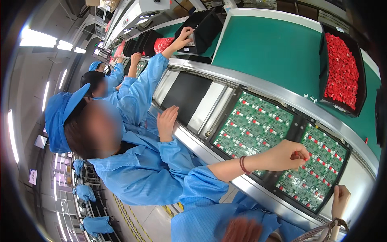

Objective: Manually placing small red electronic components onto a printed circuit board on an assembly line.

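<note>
Long ceiling light strips point(38, 40) glow over a grey floor point(141, 222) with yellow striped lines, beside a green-topped table point(274, 48)

A: Any pkgs, labels, signs, screens?

B: Few. Small white label point(341, 29) on the far rim of the black bin point(324, 56) at the green table's right edge. Red bag point(163, 43), crumpled, on the table's left end just beside the black boxes.

A: Signs?

B: Small white sign point(33, 176) w/ dark marks, on the wall at far left, low. Pale square panel point(40, 141) above it, maybe a screen, too blurred to tell.
</note>
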`<state>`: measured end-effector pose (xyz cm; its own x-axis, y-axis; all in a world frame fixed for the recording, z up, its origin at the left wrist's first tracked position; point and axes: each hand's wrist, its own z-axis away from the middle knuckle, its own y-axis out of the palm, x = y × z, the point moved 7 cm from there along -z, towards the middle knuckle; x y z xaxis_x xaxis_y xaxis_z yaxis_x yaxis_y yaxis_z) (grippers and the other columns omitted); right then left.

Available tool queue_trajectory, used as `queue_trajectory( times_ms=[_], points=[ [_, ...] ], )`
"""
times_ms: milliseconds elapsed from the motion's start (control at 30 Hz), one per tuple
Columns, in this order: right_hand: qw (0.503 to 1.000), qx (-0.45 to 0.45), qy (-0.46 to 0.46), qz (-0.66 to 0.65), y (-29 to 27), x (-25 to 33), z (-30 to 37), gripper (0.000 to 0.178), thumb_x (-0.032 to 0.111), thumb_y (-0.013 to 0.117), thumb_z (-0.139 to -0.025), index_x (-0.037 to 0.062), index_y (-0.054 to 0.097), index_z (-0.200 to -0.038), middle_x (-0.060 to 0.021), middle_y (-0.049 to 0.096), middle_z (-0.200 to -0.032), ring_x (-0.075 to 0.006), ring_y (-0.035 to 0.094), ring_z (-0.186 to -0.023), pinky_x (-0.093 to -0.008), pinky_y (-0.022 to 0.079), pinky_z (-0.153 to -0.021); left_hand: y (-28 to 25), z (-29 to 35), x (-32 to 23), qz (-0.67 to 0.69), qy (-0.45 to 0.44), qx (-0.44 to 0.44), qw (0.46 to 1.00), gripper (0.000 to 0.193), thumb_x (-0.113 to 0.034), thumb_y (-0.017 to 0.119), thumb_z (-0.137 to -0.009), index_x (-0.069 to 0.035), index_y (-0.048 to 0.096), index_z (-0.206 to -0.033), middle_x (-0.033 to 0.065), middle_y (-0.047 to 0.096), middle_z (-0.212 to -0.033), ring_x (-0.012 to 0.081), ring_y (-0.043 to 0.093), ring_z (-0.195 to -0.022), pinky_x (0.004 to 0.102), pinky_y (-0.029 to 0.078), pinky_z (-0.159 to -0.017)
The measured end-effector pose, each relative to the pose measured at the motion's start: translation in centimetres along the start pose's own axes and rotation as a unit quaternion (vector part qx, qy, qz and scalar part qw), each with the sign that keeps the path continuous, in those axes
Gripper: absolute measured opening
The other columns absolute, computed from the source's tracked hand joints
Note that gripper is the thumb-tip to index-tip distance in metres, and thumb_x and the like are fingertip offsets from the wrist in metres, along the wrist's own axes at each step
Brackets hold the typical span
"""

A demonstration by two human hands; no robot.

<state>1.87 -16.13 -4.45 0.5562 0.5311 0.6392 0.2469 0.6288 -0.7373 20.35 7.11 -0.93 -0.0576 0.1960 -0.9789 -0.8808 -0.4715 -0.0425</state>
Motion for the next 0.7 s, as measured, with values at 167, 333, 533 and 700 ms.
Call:
queue_trajectory(
  times_ms=[167,333,533,700],
  points=[
    [0.975,0.149,-0.081,-0.142,1.0,-3.6,0.5,0.037,0.0,0.059,-0.073,-0.0067,0.057,-0.11,-0.0032,0.047,-0.06,-0.0096,0.042,-0.055,-0.0252,0.038,-0.053,4.2,-1.5,-0.5,-0.032,0.018,-0.018,0.999,0.018,-0.007,0.058,-0.085,0.001,0.059,-0.101,0.0061,0.062,-0.083,0.0089,0.061,-0.068,0.0219,0.049,-0.06],
    [0.92,0.311,-0.222,-0.091,1.5,-2.0,0.6,0.06,0.019,0.059,-0.083,-0.0007,0.033,-0.133,-0.01,0.053,-0.063,-0.0183,0.053,-0.057,-0.0306,0.045,-0.057,6.7,-2.4,-0.4,-0.049,0.017,-0.079,0.996,0.019,-0.006,0.061,-0.084,0.0,0.06,-0.102,0.0082,0.065,-0.086,0.0095,0.062,-0.069,0.0215,0.049,-0.06],
    [0.944,0.069,-0.3,0.116,-4.6,2.3,-5.6,0.031,0.026,0.054,-0.083,0.0132,0.06,-0.112,-0.0103,0.057,-0.058,-0.0255,0.056,-0.05,-0.0365,0.047,-0.052,4.3,-3.8,-1.5,-0.223,0.075,-0.203,0.951,0.019,-0.006,0.064,-0.08,0.0,0.059,-0.098,0.0077,0.064,-0.08,0.0113,0.063,-0.065,0.0218,0.048,-0.054],
    [0.817,-0.16,-0.539,0.131,-6.1,11.6,-10.9,0.015,0.019,0.054,-0.084,0.0053,0.059,-0.086,-0.01,0.059,-0.079,-0.0264,0.057,-0.066,-0.0334,0.045,-0.055,1.6,-2.2,-1.6,-0.223,0.038,-0.267,0.937,0.015,-0.006,0.064,-0.081,-0.001,0.06,-0.094,0.0063,0.064,-0.075,0.0099,0.064,-0.067,0.0213,0.048,-0.054]
  ],
)
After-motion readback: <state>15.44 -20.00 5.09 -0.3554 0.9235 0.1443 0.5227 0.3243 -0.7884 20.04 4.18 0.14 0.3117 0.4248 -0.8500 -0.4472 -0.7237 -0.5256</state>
